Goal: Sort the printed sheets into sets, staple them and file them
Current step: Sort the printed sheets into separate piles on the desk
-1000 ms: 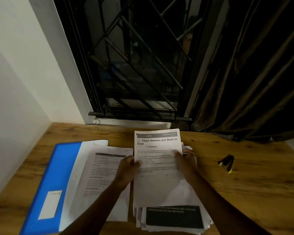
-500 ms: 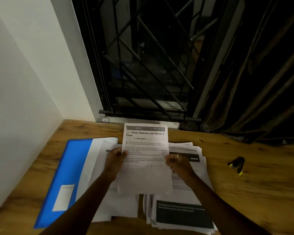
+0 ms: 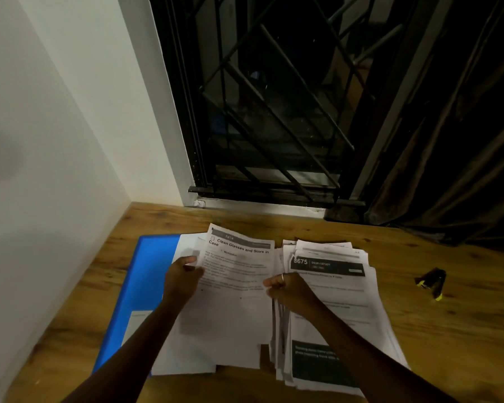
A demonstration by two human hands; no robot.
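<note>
A printed sheet (image 3: 239, 274) headed "Clean Glasses and Store in Case" is held by both hands. My left hand (image 3: 184, 279) pinches its left edge and my right hand (image 3: 285, 289) its right edge. The sheet hangs low over a small pile of sheets (image 3: 204, 356) lying on an open blue folder (image 3: 146, 289). To the right lies a thick, uneven stack of printed sheets (image 3: 335, 303); its top page has a dark "3675" header. A small black and yellow stapler (image 3: 431, 282) rests on the wooden desk (image 3: 463, 330) at the right.
A white wall (image 3: 56, 170) borders the desk on the left. Behind the desk is a barred window (image 3: 274, 112), with a dark curtain (image 3: 463, 141) at its right hanging down to the desktop.
Both hands have carried the sheet leftward, off the thick stack and down over the pile on the blue folder. The "3675" page on the stack is now uncovered.
</note>
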